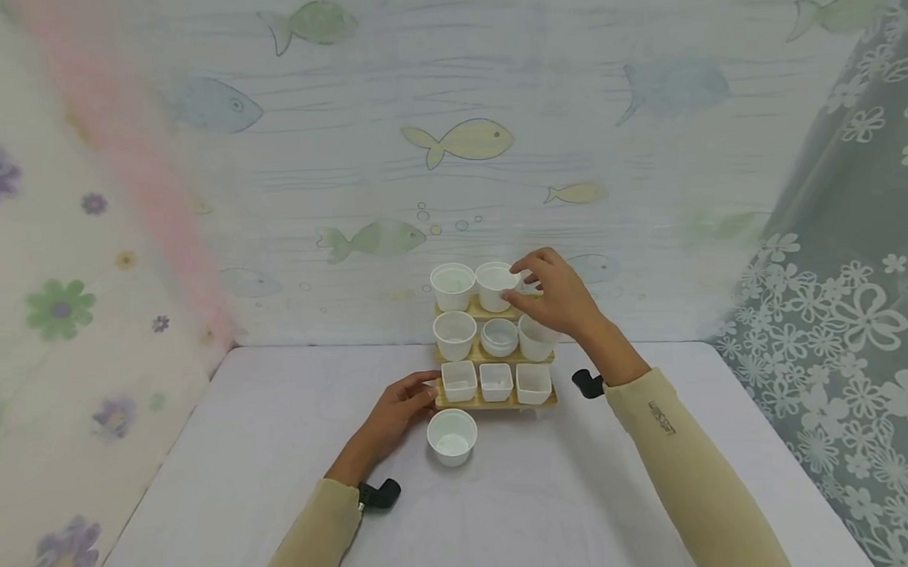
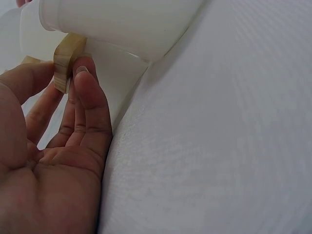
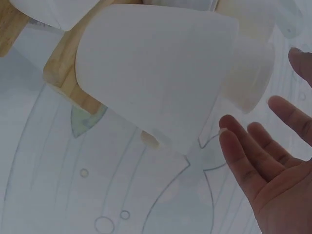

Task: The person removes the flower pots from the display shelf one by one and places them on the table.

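Observation:
A tiered wooden stand (image 1: 496, 405) carries white cups on its steps. My left hand (image 1: 393, 412) is at the front left corner of its lowest step; in the left wrist view the thumb and fingers pinch the wooden end (image 2: 63, 61). My right hand (image 1: 559, 294) reaches to the top step, fingers spread beside a round white cup (image 1: 497, 289). In the right wrist view that hand (image 3: 273, 170) holds nothing, apart from the nearby cups. A second round cup (image 1: 452, 288) stands left on the top step. One more round cup (image 1: 452, 438) sits on the table before the stand.
The middle step bears a cup (image 1: 454, 337), a small round bowl (image 1: 499, 338) and another cup (image 1: 537, 339). Square cups (image 1: 496, 382) line the lowest step. A white cloth covers the table (image 1: 280, 456). Behind it hangs a fish-patterned curtain (image 1: 329, 154).

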Action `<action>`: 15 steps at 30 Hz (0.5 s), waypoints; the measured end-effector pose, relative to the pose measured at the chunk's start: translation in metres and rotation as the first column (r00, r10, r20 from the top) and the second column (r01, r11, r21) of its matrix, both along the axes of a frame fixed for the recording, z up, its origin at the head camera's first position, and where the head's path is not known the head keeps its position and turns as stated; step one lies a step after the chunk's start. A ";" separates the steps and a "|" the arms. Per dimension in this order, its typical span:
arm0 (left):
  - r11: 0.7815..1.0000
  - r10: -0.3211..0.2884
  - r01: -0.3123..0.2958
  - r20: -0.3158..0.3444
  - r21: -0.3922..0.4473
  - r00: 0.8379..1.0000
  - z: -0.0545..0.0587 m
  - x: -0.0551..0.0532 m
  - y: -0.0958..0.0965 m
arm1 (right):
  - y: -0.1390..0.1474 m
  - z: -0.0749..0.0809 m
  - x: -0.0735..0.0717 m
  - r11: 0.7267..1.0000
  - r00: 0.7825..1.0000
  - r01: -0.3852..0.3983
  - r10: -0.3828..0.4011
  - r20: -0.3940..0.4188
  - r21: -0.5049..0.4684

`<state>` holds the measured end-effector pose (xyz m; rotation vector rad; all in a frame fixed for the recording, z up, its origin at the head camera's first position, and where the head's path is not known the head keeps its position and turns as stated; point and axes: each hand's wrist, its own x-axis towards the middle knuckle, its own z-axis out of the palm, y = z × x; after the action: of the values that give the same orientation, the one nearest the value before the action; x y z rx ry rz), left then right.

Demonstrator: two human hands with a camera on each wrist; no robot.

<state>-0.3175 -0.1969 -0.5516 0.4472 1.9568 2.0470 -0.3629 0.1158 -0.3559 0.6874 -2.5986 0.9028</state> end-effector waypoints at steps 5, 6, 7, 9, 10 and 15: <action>1.000 -0.004 0.004 -0.007 0.004 1.000 0.000 0.001 0.000 | -0.002 0.003 -0.006 1.000 0.999 -0.005 0.005 0.033 0.013; 1.000 -0.005 0.005 -0.007 0.003 1.000 0.000 0.001 0.000 | -0.002 0.003 -0.007 1.000 0.999 -0.008 0.007 0.040 0.014; 1.000 -0.006 0.006 -0.010 0.003 1.000 0.000 0.001 0.000 | -0.002 0.003 -0.008 1.000 0.999 -0.011 0.010 0.045 0.013; 1.000 -0.008 0.008 -0.012 0.000 1.000 0.001 0.001 -0.001 | -0.003 0.003 -0.009 1.000 0.998 -0.012 0.011 0.059 0.015; 1.000 -0.008 0.008 -0.013 -0.002 1.000 0.001 0.001 -0.001 | -0.003 0.003 -0.010 1.000 0.998 -0.011 0.010 0.065 0.015; 1.000 -0.011 0.011 -0.010 -0.012 1.000 0.001 0.001 -0.001 | -0.003 0.001 -0.012 1.000 0.996 0.001 -0.003 0.092 0.021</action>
<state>-0.3162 -0.1977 -0.5503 0.4659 1.9669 2.0292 -0.3753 0.1124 -0.3546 0.6629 -2.6925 0.9291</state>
